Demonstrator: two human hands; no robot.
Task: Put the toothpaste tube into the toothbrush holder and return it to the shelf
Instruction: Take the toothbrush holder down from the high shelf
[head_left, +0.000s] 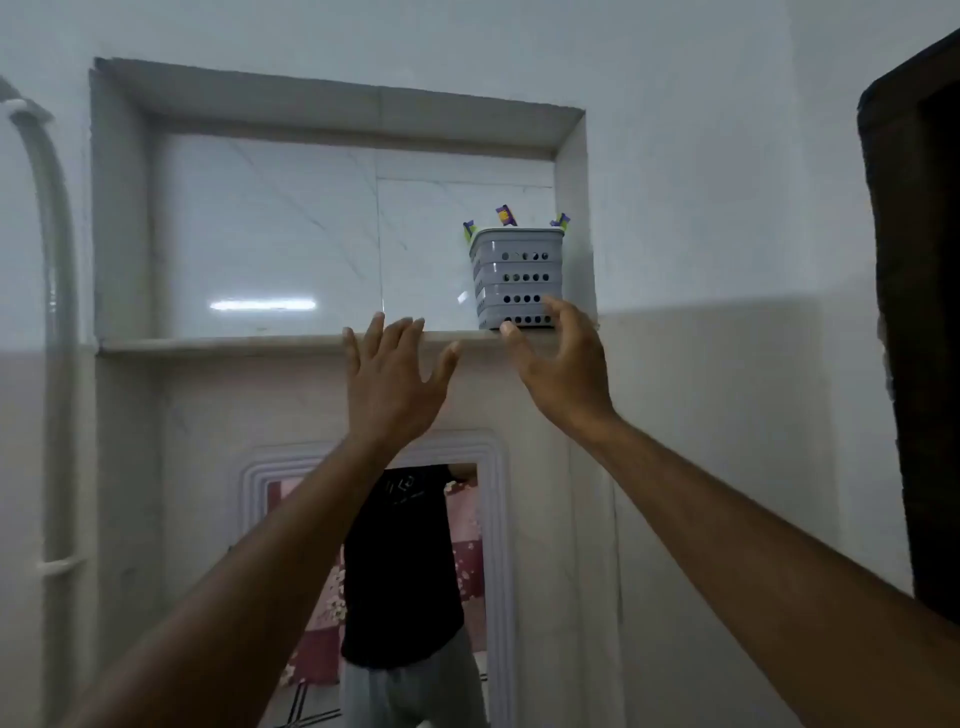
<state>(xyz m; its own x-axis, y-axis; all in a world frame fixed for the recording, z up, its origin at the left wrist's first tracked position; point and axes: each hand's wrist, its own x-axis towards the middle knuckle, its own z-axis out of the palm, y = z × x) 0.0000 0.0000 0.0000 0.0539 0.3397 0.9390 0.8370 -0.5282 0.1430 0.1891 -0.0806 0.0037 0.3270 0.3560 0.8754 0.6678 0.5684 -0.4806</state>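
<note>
A grey perforated toothbrush holder (519, 275) stands upright at the right end of the recessed marble shelf (234, 344). Coloured tips poke above its rim, one purple and orange (506, 214); whether it is the toothpaste tube I cannot tell. My right hand (558, 369) is just below and in front of the holder, fingers spread, thumb and forefinger near its base but not gripping it. My left hand (392, 379) is raised to the left of it, palm away from me, fingers apart, its fingertips at the shelf edge. Both hands hold nothing.
The niche's right wall (571, 218) is close beside the holder. A white pipe (52, 312) runs down the left wall. A dark frame (914, 312) fills the right edge. Below the shelf a mirror (415, 571) reflects a person in a black shirt.
</note>
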